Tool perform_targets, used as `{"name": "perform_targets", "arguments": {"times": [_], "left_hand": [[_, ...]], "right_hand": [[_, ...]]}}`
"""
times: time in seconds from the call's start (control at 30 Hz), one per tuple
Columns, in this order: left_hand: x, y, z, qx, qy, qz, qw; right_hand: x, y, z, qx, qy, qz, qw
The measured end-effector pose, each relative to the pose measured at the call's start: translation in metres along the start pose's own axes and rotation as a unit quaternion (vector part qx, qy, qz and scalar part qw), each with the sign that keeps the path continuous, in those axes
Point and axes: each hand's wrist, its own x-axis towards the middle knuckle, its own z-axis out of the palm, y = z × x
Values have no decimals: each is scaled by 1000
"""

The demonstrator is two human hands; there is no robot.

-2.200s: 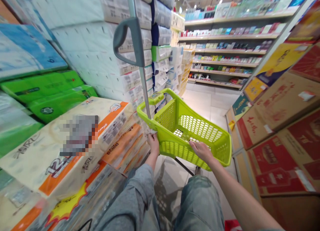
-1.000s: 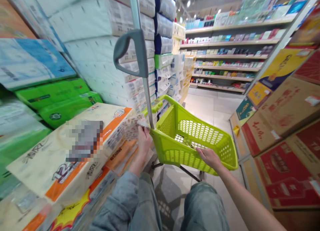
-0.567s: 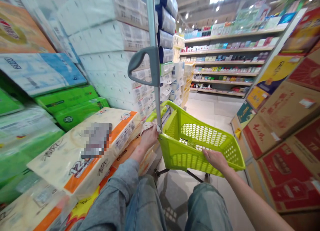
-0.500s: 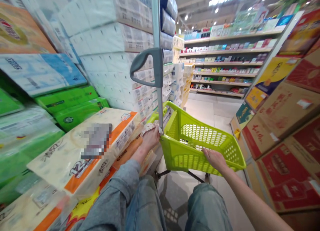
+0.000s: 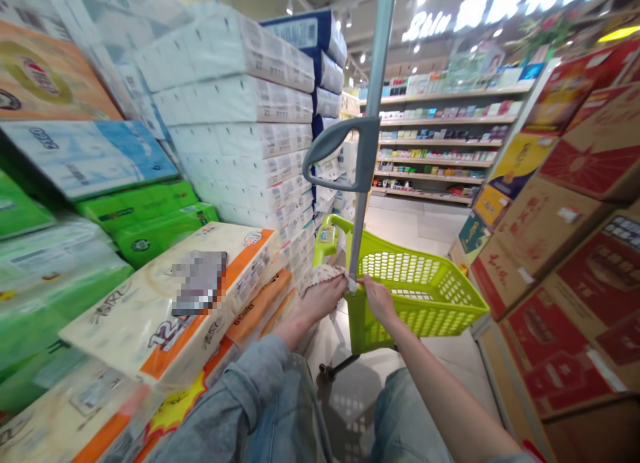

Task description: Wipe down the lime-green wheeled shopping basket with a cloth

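**A:** Put the clock's centre at the pole's foot, twelve straight up the view. Where are things?

**B:** The lime-green shopping cart (image 5: 425, 309) reaches mostly toward three and four o'clock. The metal pole (image 5: 383, 63) climbs to half past twelve and carries a grey loop handle (image 5: 369, 155). A patterned cloth (image 5: 323, 275) is bunched at nine, against the pole's foot.

**A:** And the hands?

**B:** The left hand (image 5: 327, 297) comes in from eight, fingers pressed together over the cloth. The right hand (image 5: 379, 301) is at four, fingers bent at the cart's rim; whether they pinch the rim or the cloth's end, I can't tell.

**A:** Which step is that, would you say?

**B:** My reading: rubbing the cloth over the joint between pole and rim.

**A:** What would the next move call for?

**B:** A snug fold of cloth round the pole's foot, I'd judge, with the right hand bracing the rim, since the cart stands on casters (image 5: 327, 371) and could roll.

**A:** Anything close by?

**B:** A cream-and-orange tissue pack (image 5: 135, 296) at nine, beyond the cloth, bearing a blurred flat object (image 5: 200, 286).
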Motion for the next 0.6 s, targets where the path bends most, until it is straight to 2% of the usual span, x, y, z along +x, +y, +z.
{"name": "perform_targets", "arguments": {"times": [0.1,0.23,0.4,0.6], "left_hand": [[-13,-4,0,5,7,29,1000],[-25,-10,-7,-2,45,11,999],[-25,-15,-16,-25,99,46,994],[-20,-15,-8,-68,182,57,979]], "right_hand": [[-6,8,-2,6,13,10,1000],[-16,14,-1,2,60,28,998],[-28,17,-1,-10,87,14,996],[-35,17,-4,-15,94,-1,995]]}}
